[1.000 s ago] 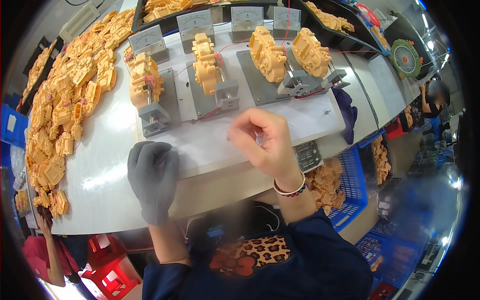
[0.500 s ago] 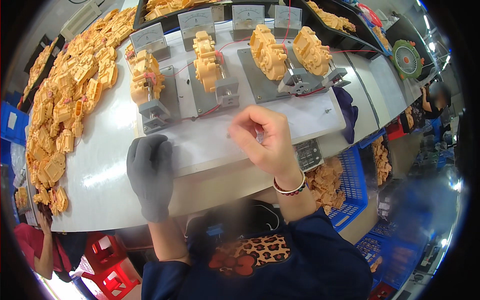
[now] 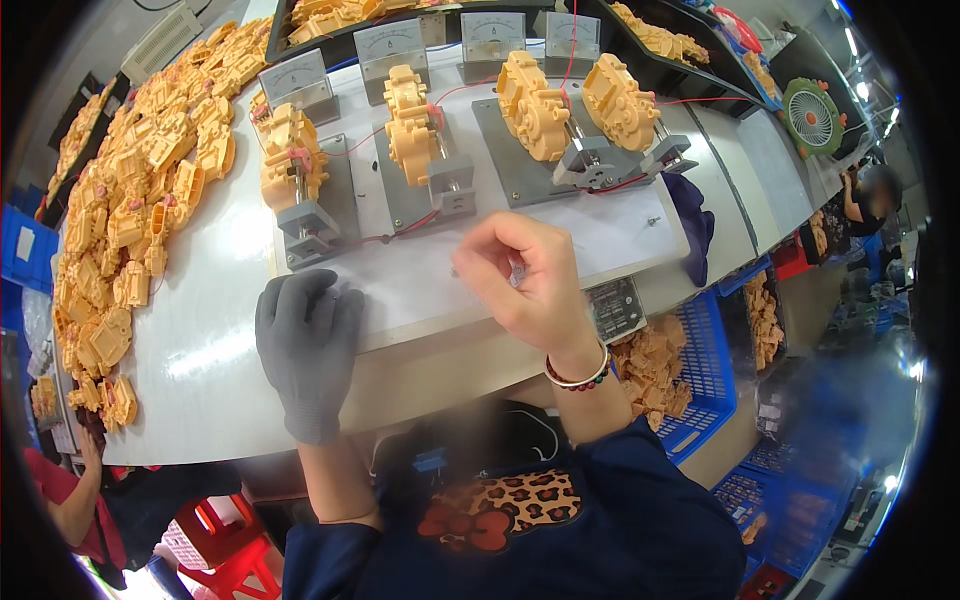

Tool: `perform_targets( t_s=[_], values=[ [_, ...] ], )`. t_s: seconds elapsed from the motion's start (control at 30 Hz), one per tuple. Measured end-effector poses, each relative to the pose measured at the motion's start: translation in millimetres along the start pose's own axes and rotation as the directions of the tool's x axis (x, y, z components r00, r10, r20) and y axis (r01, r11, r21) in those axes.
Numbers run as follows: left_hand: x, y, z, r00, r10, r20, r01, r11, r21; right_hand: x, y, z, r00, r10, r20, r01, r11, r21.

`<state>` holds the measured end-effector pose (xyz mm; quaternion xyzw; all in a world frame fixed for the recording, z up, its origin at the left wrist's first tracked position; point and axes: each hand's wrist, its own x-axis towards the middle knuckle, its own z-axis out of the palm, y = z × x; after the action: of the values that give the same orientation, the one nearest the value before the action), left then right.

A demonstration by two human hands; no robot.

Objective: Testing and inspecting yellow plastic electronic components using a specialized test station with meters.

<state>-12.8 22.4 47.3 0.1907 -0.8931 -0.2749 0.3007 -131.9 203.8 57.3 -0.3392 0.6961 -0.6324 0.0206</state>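
Note:
My left hand [image 3: 308,345], in a grey knitted glove, rests at the front edge of the white work board [image 3: 400,325]. Its fingers are loosely curled, and nothing shows in them. My bare right hand [image 3: 528,280], with bracelets at the wrist, hovers over the board with bent fingers and thumb drawn toward the index finger. Anything in that grip is too small or hidden to make out. Beyond the hands stand several yellow plastic gear housings [image 3: 408,125] on grey metal fixtures [image 3: 452,185], with red wires running to them.
Analog panel meters [image 3: 392,50] stand behind the fixtures. Yellow housings [image 3: 130,200] are heaped at left. A dark cloth [image 3: 690,225] lies at the board's right end, near a loose screw [image 3: 654,221]. A blue basket [image 3: 708,370] of yellow parts sits lower right; a green fan [image 3: 812,115] stands beyond.
My left hand's thumb and fingers have spread slightly apart, and the glove has turned a little to the right. The right hand stays nearly in place. A person at lower left has shifted.

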Motion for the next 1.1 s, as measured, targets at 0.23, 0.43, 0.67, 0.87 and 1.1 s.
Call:
perform_targets(
  t_s=[0.23,0.43,0.67,0.87,1.1],
  values=[
    [0.8,-2.5,0.7,0.999,-0.031,0.042,0.034,0.997,-0.067,2.9,-4.2,0.2,0.993,-0.108,0.037,0.114,0.966,-0.232],
    [0.9,2.4,1.7,0.999,0.044,-0.003,-0.044,0.999,-0.004,0.3,12.0,-10.1,0.926,-0.294,0.236,0.374,0.801,-0.468],
    [-0.2,-3.5,1.7,0.999,0.041,0.012,-0.042,0.998,0.037,-1.4,3.3,-9.0,0.812,-0.326,0.485,0.524,0.772,-0.359],
    [-0.7,-2.8,0.8,1.0,0.022,0.021,-0.023,0.999,0.044,-6.1,-0.4,-9.2,0.979,-0.171,0.109,0.196,0.935,-0.296],
    [-0.2,-2.6,2.1,0.999,0.038,0.014,-0.039,0.999,0.036,-5.4,6.6,-7.2,0.986,-0.146,0.078,0.164,0.925,-0.344]
  ],
)
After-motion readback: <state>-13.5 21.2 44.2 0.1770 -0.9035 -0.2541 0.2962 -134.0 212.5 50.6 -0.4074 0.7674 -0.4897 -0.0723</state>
